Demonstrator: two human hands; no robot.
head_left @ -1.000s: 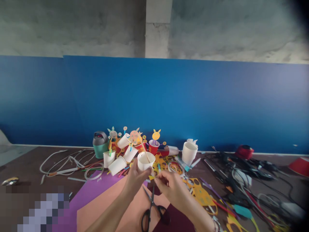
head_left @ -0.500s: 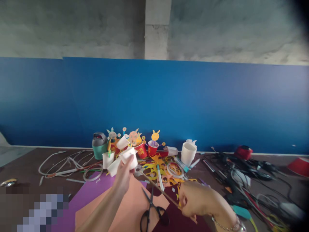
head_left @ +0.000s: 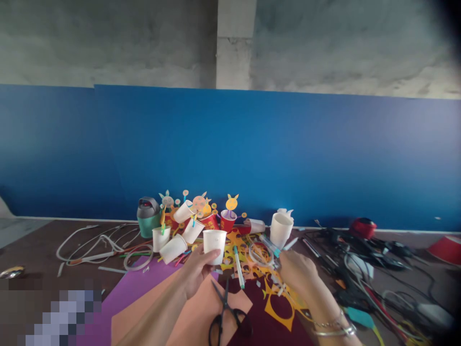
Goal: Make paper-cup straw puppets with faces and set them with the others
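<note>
My left hand (head_left: pixel 197 269) is closed around a white paper cup (head_left: pixel 215 240), which stands upright in its grip above the orange paper. My right hand (head_left: pixel 298 271) reaches over the cut-out scraps, close to a teal-capped marker (head_left: pixel 276 252) and a clear looped tube (head_left: pixel 260 254). Its fingers point down and are mostly hidden, so what they touch is unclear. Yellow paper with round holes (head_left: pixel 268 315) lies below that hand. Black scissors (head_left: pixel 226 307) rest with blades parted on the orange paper (head_left: pixel 187 307). Another marker (head_left: pixel 238 269) lies between my hands.
Behind are white cups (head_left: pixel 173 248), red cups (head_left: pixel 228 222) with paper animal faces, and a teal-grey device (head_left: pixel 148 218). A larger white cup (head_left: pixel 281 229) stands at the right. Black cables (head_left: pixel 392 250) spread further right; white cables (head_left: pixel 104 242) lie left. Purple paper (head_left: pixel 144 278) sits under the orange.
My left hand has shifted right and turned the white cup upright. My right hand has moved up and away; the thin strip stretched from the cup to it no longer shows.
</note>
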